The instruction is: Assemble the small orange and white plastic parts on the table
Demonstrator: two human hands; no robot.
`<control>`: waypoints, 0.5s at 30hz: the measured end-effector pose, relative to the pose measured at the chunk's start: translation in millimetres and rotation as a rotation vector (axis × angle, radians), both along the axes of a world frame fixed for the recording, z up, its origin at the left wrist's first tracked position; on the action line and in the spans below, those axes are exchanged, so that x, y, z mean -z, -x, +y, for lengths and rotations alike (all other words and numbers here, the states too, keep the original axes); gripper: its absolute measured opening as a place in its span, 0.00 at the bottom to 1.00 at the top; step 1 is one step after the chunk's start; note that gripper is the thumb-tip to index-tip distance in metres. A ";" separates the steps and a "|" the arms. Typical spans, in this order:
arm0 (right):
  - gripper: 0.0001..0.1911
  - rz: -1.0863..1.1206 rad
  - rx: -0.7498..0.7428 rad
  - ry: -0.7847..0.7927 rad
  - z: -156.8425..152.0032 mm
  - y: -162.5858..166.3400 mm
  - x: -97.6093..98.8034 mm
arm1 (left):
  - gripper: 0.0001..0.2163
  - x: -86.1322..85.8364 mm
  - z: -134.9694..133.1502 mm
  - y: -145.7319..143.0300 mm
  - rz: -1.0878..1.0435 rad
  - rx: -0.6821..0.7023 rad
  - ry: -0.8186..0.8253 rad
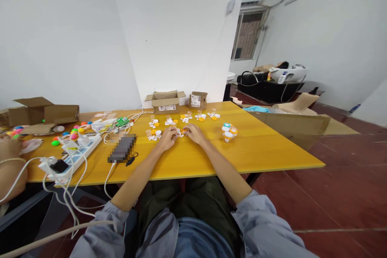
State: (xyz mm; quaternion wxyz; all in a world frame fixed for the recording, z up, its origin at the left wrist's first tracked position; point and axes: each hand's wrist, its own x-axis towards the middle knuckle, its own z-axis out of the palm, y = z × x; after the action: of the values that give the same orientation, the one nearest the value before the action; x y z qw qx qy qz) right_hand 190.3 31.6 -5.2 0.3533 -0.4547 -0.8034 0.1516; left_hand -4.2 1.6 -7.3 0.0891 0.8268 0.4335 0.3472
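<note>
My left hand (169,138) rests over the yellow table with curled fingers beside small white discs (178,131). What it pinches, if anything, is too small to make out. Close by on its right, my right hand (194,134) has its fingertips closed on a small orange round piece (183,131). A see-through cup (174,124) stands just behind the hands. Around them lie groups of white pieces (154,137), orange rings (214,118) and see-through cups (199,112). To the right, a stack of cups with orange, white and teal lids (229,131) stands together.
Two cardboard boxes, one open (165,102) and one smaller (198,100), stand against the wall. On the left are a power strip (80,157) with cables, a dark device (122,149), colourful balls (74,131) and another person's arm (12,161). The table's front edge is near my lap.
</note>
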 end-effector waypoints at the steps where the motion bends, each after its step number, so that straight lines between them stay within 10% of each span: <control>1: 0.09 -0.007 0.007 0.000 0.3 0.1 0.1 | 0.10 -0.2 0.0 -0.1 -0.007 -0.002 0.002; 15: 0.11 -0.018 -0.018 -0.006 1.3 2.5 1.0 | 0.06 -1.7 -1.1 0.1 -0.041 -0.018 0.038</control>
State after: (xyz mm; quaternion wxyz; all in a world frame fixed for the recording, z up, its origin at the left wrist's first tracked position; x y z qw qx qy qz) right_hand 187.8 32.9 -6.2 0.3458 -0.4477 -0.8112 0.1484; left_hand -4.2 0.5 -5.6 0.1107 0.8138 0.4454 0.3565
